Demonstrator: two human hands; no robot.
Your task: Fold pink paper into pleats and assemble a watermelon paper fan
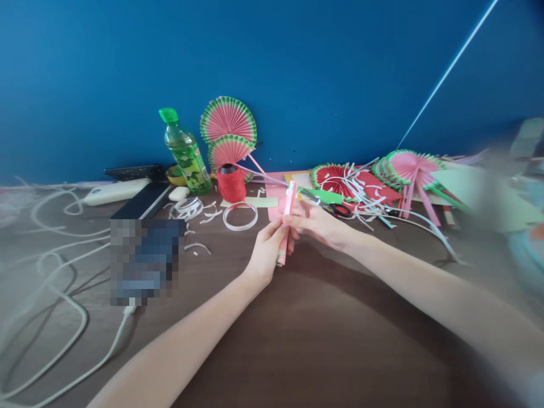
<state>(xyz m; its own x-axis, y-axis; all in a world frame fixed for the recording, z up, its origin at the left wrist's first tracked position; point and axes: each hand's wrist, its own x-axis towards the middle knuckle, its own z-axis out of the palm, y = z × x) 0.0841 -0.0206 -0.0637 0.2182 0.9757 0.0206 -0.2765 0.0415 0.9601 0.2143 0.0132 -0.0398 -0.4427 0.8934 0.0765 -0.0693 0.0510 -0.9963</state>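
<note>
Between my two hands, a narrow folded stack of pink paper [289, 199] with green at its lower end is held nearly upright above the table. My left hand [266, 252] grips its lower middle, thumb pressed on the near face. From the other side my right hand [314, 224] pinches the same stack around its middle, the fingers partly hidden behind it. Just beyond the right hand lie black-handled scissors [341, 210] and a green strip [325, 196]. A roll of white tape [240, 217] rests on the table left of the stack.
A red spool [231, 184] and a green-capped bottle [187, 153] stand near the blue wall. Pleated watermelon-coloured paper fans [228, 122] lean there; more fans [410, 170] lie at right among paper scraps [352, 181]. Cables and a pixelated phone [148, 260] occupy the left.
</note>
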